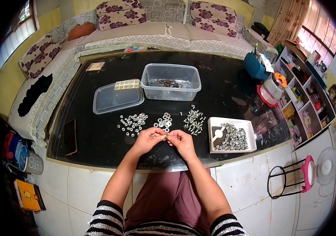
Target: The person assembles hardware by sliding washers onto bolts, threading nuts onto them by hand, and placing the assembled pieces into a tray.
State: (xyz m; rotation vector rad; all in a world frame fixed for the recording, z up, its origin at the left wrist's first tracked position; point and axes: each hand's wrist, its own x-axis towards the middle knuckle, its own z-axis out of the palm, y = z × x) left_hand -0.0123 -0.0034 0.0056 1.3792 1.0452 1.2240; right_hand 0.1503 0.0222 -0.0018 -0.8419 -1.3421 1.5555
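Observation:
My left hand (150, 138) and my right hand (181, 142) meet at the table's near side, fingertips pinched together on a small metal part (165, 136). Its exact kind is mostly hidden by the fingers. Just beyond them lies a small pile of flat washers (164, 120). To the left is a spread of small silvery ring-shaped pieces (133, 122). Short metal bolts (194, 121) are heaped to the right. Further right, a white box (212, 147) holds many small metal pieces (235, 137) and a cream-coloured piece with round ends (218, 133).
A clear plastic tub (171, 94) with dark metal bits stands at the back, its lid (113, 103) beside it. A phone (70, 137) lies on the black table (97, 145) at left. A teal container (254, 66) and a pink-based jar (270, 92) stand far right.

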